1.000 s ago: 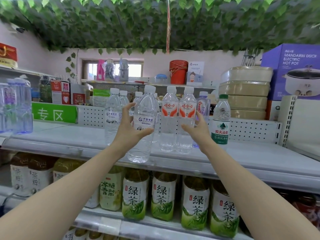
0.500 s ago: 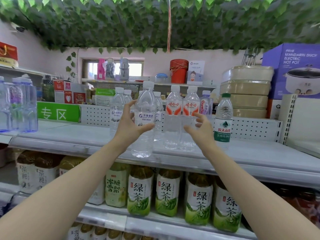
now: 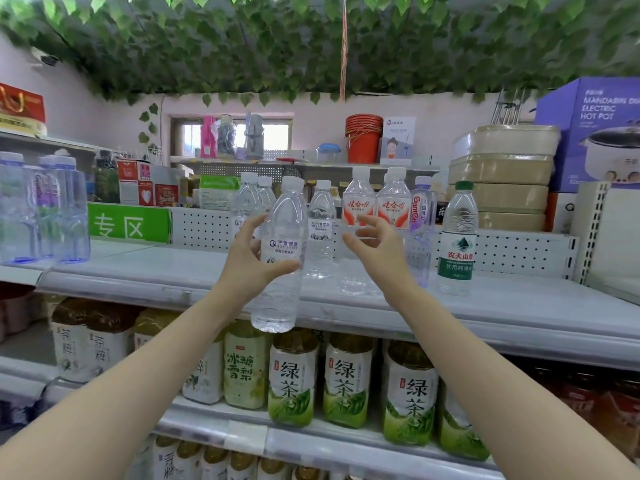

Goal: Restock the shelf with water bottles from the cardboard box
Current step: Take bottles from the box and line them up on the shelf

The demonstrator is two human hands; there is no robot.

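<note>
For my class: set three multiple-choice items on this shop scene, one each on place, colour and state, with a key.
1. Where does the green-capped bottle stand? A. right end of the row on the upper shelf B. on the floor C. in a hand
2. What colour is the cap of the water bottle in the left hand? A. red B. white C. green
3. How is the right hand? A. gripping a bottle B. flat on the shelf C. open, holding nothing
Key: A, it stands rightmost; B, the cap shows white; C, spread fingers hold nothing.
</note>
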